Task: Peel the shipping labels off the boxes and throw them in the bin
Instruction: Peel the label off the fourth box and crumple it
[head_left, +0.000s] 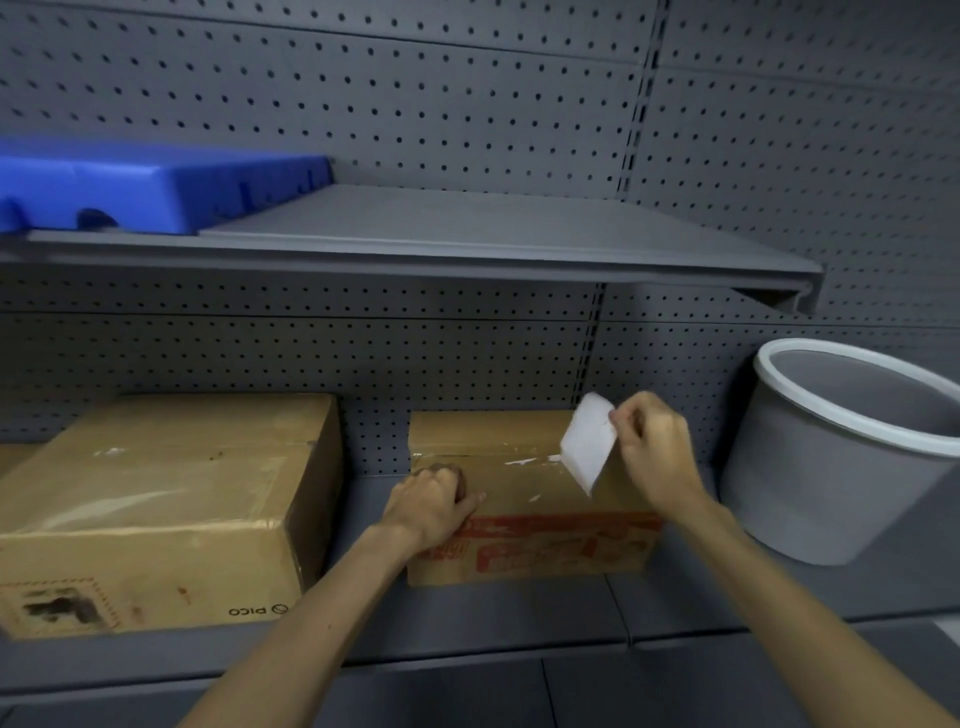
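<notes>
A small cardboard box (524, 488) with red print on its front sits on the lower shelf. My left hand (434, 501) presses on its top left corner, fingers curled. My right hand (652, 447) pinches a white shipping label (587, 444) that is lifted off the box top, only its lower corner still near the cardboard. White paper scraps remain on the tape. A grey bin (831, 457) with a white rim stands to the right, tilted toward me. A larger cardboard box (156, 499) rests at the left.
A grey pegboard wall backs the grey shelf (467, 613). An upper shelf (467, 234) overhangs the boxes and carries a blue plastic tray (156, 182) at the left. A gap separates the two boxes.
</notes>
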